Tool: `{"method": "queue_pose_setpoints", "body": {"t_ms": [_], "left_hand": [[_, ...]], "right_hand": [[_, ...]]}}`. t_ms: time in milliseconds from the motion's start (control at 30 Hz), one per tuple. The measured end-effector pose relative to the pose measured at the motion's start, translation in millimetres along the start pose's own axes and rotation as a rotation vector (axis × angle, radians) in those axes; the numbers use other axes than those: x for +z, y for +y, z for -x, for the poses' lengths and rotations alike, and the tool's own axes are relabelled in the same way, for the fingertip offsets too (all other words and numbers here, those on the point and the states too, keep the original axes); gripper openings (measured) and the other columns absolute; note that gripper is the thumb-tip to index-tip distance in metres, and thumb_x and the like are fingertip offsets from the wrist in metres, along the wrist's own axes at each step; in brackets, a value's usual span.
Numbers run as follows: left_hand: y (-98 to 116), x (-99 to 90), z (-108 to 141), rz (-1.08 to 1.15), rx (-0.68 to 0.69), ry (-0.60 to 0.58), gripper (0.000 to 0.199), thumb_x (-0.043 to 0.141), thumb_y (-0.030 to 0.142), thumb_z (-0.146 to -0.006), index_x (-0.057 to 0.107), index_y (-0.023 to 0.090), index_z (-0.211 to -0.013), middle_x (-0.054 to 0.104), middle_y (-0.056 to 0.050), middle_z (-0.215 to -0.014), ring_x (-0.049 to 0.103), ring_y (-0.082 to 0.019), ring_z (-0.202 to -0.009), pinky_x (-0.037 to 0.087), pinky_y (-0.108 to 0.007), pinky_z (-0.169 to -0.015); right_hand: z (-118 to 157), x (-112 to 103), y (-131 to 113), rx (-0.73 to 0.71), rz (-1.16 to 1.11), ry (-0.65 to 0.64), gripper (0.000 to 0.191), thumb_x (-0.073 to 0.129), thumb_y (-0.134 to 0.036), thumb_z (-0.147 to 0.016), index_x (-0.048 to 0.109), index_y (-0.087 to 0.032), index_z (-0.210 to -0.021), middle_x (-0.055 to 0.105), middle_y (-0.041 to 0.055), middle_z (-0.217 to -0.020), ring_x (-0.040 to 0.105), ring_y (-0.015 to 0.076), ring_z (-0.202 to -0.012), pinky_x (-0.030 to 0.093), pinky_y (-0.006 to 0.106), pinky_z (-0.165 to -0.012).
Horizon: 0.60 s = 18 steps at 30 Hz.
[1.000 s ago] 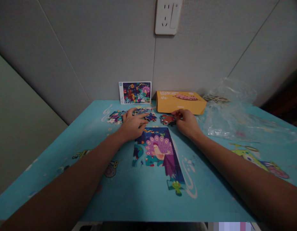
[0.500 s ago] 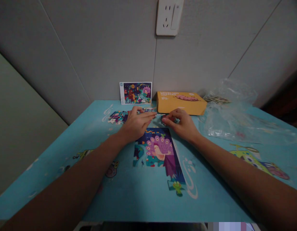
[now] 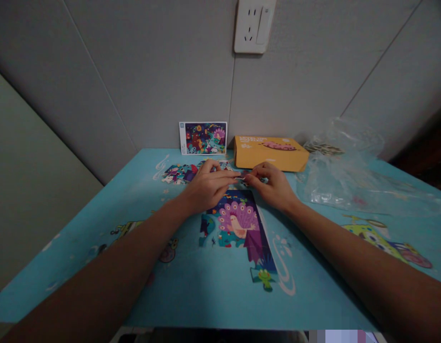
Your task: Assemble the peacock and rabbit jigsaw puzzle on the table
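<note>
Left hand (image 3: pixel 208 188): curving half-open, fingertips pointing toward a thin pale-edged piece (image 3: pixel 241 178); cannot tell if it is gripping.
Right hand (image 3: pixel 272 186): keeping thumb and fingertips nearly together by that piece; its hold is staying hidden.
Joined puzzle section (image 3: pixel 240 221): lying on the worktop (image 3: pixel 191 295), nearer the person.
Loose pieces (image 3: pixel 177 174): lying beyond the left hand.

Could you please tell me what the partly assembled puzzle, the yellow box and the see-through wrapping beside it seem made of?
Puzzle: probably printed cardboard, fairly matt; flat interlocking pieces without strong glare.
Yellow box: likely thin printed card, smooth; crisp edges and lettering.
Wrapping: most likely thin, glossy plastic; the tabletop shows through, with creases and bright highlights.
</note>
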<state>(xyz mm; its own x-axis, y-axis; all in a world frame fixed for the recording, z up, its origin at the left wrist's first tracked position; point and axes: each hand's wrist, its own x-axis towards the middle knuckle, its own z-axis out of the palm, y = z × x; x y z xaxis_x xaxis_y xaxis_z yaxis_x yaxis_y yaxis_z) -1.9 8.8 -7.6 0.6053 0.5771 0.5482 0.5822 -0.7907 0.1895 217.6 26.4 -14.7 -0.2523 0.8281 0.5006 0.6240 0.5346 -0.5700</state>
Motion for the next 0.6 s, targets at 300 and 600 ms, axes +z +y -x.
{"method": "queue_pose_setpoints", "body": {"t_ms": [300, 600], "left_hand": [[0.1, 5.9, 2.3, 0.056, -0.190, 0.137, 0.054, 0.067, 0.037, -0.082, 0.053, 0.015, -0.129, 0.063, -0.009, -0.119, 0.048, -0.024, -0.111, 0.040, -0.040, -0.100], [1.5, 5.5, 1.3, 0.127, -0.305, 0.066, 0.049, 0.068, 0.040, -0.080, 0.060, 0.019, -0.124, 0.065, -0.007, -0.114, 0.050, -0.025, -0.109, 0.042, -0.042, -0.098]], "right_hand": [[0.3, -0.2, -0.3, -0.133, -0.066, -0.015, 0.025, 0.055, -0.031, -0.087, 0.066, -0.017, -0.068, 0.057, 0.0068, -0.084, 0.053, 0.0191, -0.084, 0.041, 0.033, -0.075], [2.9, -0.1, -2.4, -0.217, -0.106, -0.048, 0.016, 0.059, -0.030, -0.084, 0.065, -0.019, -0.075, 0.056, 0.0067, -0.090, 0.053, 0.0201, -0.090, 0.044, 0.034, -0.078]]}}
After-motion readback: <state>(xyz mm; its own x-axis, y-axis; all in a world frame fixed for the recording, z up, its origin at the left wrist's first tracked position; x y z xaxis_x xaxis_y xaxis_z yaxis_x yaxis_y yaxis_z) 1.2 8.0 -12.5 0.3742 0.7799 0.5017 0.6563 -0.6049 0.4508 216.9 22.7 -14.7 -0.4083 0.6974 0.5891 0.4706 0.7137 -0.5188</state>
